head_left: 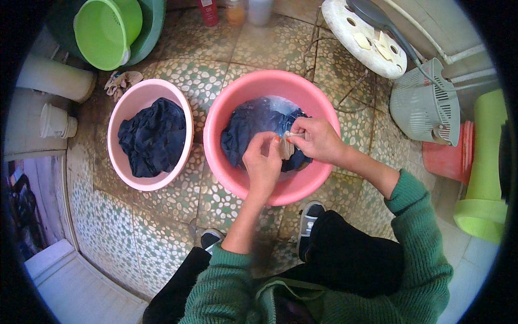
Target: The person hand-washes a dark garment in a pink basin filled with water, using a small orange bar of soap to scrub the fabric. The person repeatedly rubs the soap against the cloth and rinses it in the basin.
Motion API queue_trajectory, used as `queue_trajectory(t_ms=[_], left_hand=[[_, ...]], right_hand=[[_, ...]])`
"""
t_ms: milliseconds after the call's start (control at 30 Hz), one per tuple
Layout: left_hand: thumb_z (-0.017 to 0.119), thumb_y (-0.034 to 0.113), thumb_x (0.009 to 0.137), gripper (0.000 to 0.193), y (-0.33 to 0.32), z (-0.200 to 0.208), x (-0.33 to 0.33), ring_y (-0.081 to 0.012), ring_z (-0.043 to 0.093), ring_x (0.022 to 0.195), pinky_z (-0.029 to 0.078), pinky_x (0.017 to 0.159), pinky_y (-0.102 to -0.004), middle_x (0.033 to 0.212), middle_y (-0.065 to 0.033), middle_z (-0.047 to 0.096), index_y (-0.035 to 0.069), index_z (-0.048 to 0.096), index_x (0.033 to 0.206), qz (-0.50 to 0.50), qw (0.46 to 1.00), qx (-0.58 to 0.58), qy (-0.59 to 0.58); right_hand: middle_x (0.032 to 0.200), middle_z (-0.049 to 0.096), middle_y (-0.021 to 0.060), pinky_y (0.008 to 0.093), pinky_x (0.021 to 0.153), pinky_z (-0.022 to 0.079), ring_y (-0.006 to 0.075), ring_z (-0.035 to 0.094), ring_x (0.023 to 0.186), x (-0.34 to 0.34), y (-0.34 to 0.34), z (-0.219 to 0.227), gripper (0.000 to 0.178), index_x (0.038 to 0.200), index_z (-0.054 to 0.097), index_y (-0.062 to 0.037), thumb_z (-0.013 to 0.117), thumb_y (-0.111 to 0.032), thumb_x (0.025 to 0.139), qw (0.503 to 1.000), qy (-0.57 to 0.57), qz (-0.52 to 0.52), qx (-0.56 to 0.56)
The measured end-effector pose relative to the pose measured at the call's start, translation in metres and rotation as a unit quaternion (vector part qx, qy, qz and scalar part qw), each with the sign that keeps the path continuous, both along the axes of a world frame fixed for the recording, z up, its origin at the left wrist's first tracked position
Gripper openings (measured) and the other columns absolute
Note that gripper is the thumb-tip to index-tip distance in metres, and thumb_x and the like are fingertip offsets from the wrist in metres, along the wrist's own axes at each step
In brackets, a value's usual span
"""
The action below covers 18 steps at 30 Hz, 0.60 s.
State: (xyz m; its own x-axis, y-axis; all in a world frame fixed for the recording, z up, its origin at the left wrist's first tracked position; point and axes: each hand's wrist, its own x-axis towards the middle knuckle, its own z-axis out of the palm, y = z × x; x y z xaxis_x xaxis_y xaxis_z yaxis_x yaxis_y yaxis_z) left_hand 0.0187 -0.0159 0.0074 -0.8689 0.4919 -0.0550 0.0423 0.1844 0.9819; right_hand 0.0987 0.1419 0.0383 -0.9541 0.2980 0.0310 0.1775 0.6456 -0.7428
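Note:
A dark blue garment (234, 132) lies in cloudy, sudsy water inside a pink basin (216, 168). Over it, my left hand (261, 162) and my right hand (319, 141) come close together, both closed in a pinch. Between them is a small pale beige piece of cloth (287, 150), gripped by the fingertips of each hand. Whether this cloth is part of the garment, I cannot tell. To the left stands a pale pink basin (190, 137) with a dark, crumpled garment (154, 135) in it.
A green basin (97, 32) leans at the far left, near a crumpled brown cloth (123, 83). Several bottles, one a red bottle (207, 12), line the back. At right are a white round stool (345, 32), a grey basket (413, 105) and a red bucket (445, 159).

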Motion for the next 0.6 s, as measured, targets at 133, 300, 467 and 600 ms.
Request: queue_trajectory(t_ms=[133, 300, 467, 600], left_hand=[[0.069, 0.008, 0.09, 0.012, -0.001, 0.007, 0.003, -0.0117, 0.065, 0.076, 0.052, 0.071, -0.0262, 0.083, -0.0081, 0.07, -0.003, 0.071, 0.094, -0.061, 0.977, 0.032, -0.2], [0.067, 0.006, 0.092, 0.008, -0.005, -0.024, -0.002, -0.0112, 0.064, 0.071, 0.052, 0.064, -0.0248, 0.083, -0.0069, 0.07, -0.001, 0.07, 0.092, -0.027, 0.953, 0.113, -0.28], [0.062, 0.001, 0.092, 0.005, 0.013, -0.025, -0.022, -0.015, 0.065, 0.069, 0.054, 0.06, -0.0264, 0.083, -0.01, 0.068, -0.004, 0.064, 0.09, 0.058, 0.921, 0.096, -0.373], [0.06, -0.001, 0.092, 0.006, 0.029, -0.047, -0.041, -0.0165, 0.065, 0.063, 0.053, 0.055, -0.0272, 0.081, -0.0121, 0.068, -0.006, 0.064, 0.09, 0.061, 0.949, -0.025, -0.307]], right_hand=[[0.078, 0.066, 0.0163, 0.0374, 0.063, 0.051, 0.0281, 0.065, 0.07, 0.004, -0.008, -0.002, 0.011, 0.087, 0.066, -0.0026, 0.069, -0.012, 0.081, 0.999, -0.031, -0.033, 0.019], [0.08, 0.067, 0.0159, 0.037, 0.067, 0.052, 0.0263, 0.066, 0.073, 0.002, -0.008, -0.012, 0.016, 0.097, 0.069, -0.0015, 0.062, -0.01, 0.085, 0.994, -0.025, 0.031, -0.097], [0.088, 0.069, 0.0145, 0.0385, 0.076, 0.051, 0.0219, 0.065, 0.084, -0.056, 0.035, -0.065, 0.023, 0.103, 0.069, 0.0008, 0.052, -0.013, 0.093, 0.973, -0.066, -0.11, -0.189], [0.1, 0.07, 0.0165, 0.0425, 0.083, 0.05, 0.0249, 0.066, 0.093, -0.093, 0.039, -0.125, 0.026, 0.107, 0.068, -0.0003, 0.052, -0.016, 0.094, 0.961, -0.107, -0.203, -0.155]])
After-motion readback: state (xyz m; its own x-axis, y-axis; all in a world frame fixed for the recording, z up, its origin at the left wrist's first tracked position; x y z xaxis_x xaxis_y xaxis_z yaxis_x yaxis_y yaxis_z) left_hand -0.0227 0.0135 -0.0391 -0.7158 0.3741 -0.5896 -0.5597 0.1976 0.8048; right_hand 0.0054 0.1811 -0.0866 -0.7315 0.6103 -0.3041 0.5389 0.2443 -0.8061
